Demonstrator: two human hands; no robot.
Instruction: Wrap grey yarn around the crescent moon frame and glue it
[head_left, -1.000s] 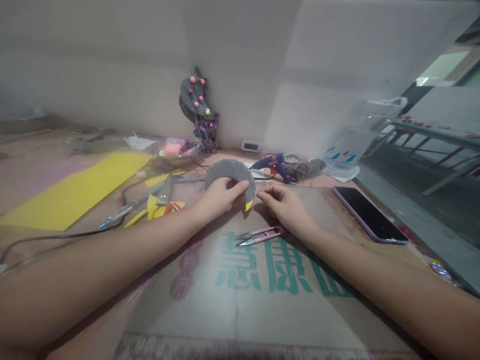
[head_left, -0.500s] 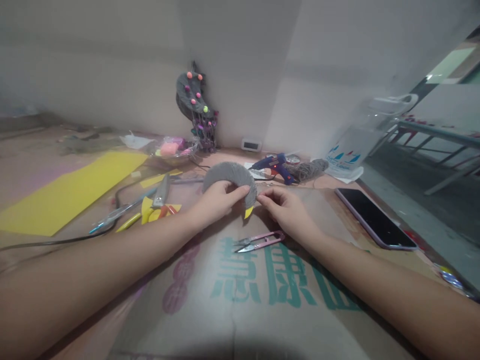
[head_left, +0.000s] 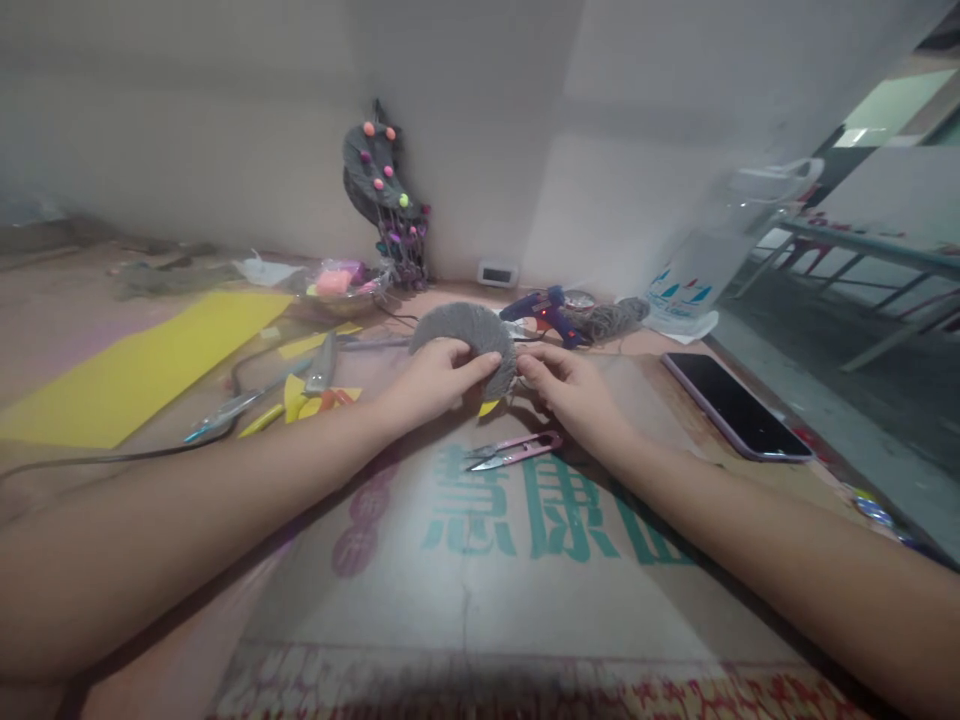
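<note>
Pinching grip: left hand [head_left: 431, 385] clamps the gray yarn-wrapped crescent [head_left: 461, 328] upright over the cardboard [head_left: 525, 560], thumb on its right end, probably to steady it. Right hand [head_left: 574, 395] fingertips pinch that same end beside the yellow tip [head_left: 488, 407]. Pink snips [head_left: 514, 450] lie just in front, within easy reach.

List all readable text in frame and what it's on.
"慧康": teal print on cardboard; third character half hidden by right arm, unreadable.
Bag: blue logo, too blurred.
Cardboard near edge: red print, too blurred.
Grey ring in left hand and right hand: no text.
Phone: screen dark, none.
</note>
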